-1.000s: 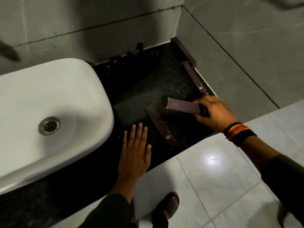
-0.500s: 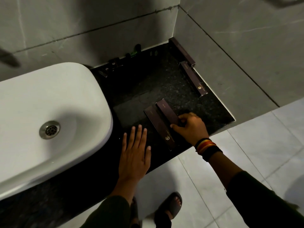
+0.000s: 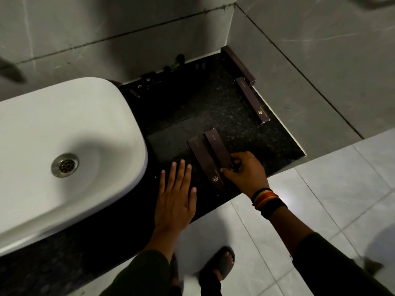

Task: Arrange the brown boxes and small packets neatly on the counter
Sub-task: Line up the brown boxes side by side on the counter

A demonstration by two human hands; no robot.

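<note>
Two long brown boxes lie side by side on the black counter (image 3: 245, 133). My right hand (image 3: 245, 174) grips the near end of the right-hand box (image 3: 217, 146); the left-hand box (image 3: 204, 161) shows a gold logo at its near end. My left hand (image 3: 176, 195) rests flat on the counter just left of them, fingers apart, holding nothing. Two more brown boxes lie along the right wall, one (image 3: 253, 100) in front of the other (image 3: 238, 63). Small dark packets (image 3: 143, 84) and a small green-capped bottle (image 3: 177, 63) sit along the back wall.
A white basin (image 3: 64, 150) with a metal drain fills the left side of the counter. Grey tiled walls close the back and right. The counter's front edge drops to a pale tiled floor, where my sandalled foot (image 3: 220, 265) shows.
My right hand carried the box from the right side of the counter leftward, turned it and laid it parallel beside the other box. The left hand stayed flat in place.
</note>
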